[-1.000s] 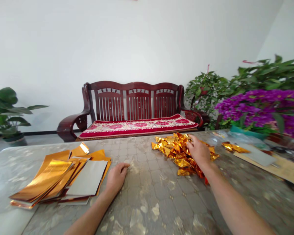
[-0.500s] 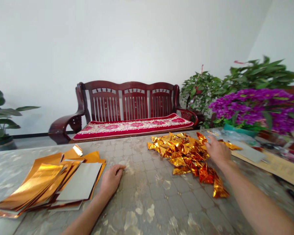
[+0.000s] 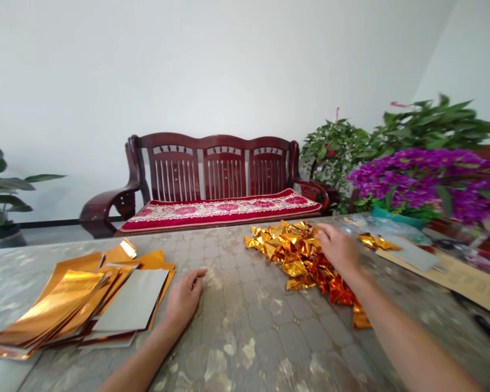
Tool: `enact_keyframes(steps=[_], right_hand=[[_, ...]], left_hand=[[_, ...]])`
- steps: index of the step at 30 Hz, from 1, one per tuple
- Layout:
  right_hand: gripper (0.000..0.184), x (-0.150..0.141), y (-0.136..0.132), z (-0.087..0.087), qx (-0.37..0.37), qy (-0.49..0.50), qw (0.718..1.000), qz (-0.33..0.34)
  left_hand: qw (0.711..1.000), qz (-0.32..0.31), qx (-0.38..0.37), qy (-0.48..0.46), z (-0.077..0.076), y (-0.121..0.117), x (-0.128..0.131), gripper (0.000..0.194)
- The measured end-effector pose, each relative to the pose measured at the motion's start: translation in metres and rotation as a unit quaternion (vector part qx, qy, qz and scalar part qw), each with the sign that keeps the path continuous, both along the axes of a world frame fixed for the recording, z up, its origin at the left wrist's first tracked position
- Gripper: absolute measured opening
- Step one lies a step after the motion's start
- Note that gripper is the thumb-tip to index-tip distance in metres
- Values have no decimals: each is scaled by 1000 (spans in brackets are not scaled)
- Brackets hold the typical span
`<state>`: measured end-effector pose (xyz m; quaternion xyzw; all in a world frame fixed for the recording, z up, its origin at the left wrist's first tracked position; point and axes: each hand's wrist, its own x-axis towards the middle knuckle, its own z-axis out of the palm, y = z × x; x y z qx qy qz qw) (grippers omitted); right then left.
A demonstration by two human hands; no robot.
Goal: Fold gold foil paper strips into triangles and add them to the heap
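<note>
My right hand (image 3: 338, 246) lies palm down on a heap of folded gold foil pieces (image 3: 294, 251) at the table's far middle, its fingers spread over the pile's right side. On the bare table top rests my left hand (image 3: 183, 298), fingers loosely curled, holding nothing, right beside a fanned stack of flat gold foil sheets (image 3: 77, 299) at the left. The top sheet of that stack shows its grey back. A few more gold folded pieces (image 3: 378, 242) lie farther right.
The table (image 3: 245, 337) has a patterned cover under clear plastic. Purple flowers (image 3: 424, 182) and green plants stand at its right end, by a cardboard sheet (image 3: 469, 283). Behind the table is a dark wooden bench (image 3: 212, 179) with a red cushion.
My right hand swept right across the gold heap, spreading pieces toward me, then came back left onto the pile. The left hand stayed put.
</note>
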<state>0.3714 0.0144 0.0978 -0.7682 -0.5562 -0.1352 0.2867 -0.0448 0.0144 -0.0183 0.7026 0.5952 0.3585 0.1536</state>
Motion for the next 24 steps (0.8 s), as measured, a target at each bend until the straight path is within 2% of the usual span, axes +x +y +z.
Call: enact_keyframes(steps=[2,5,8,10,14,17,21,24], right_hand=[[33,-42,1,-6,-15,21,996,81],[31,-106,-3,-24,-58,22,976,209],[31,-153,-10,-50,-99,28,955,277],[32,-171,-13,-66,-117,33,946,302],[31,-183,-14,-91,-116,84,941,306],[29,-181,-11,-102,-100,124,938,309],[27,-178,-8,-107,-95,151,930,323],[27,-179,-9,-105,-101,141,932,319]], left_hand=[[1000,14,27,-1,1,-1,0,35],[998,35,41,15,10,-1,-3,36],[997,54,26,48,27,1,-11,38],[994,67,10,81,39,3,-19,39],[984,73,-44,157,55,8,-41,37],[964,86,-64,241,63,9,-62,37],[921,108,-104,359,71,2,-94,38],[901,101,-137,399,68,-6,-120,42]])
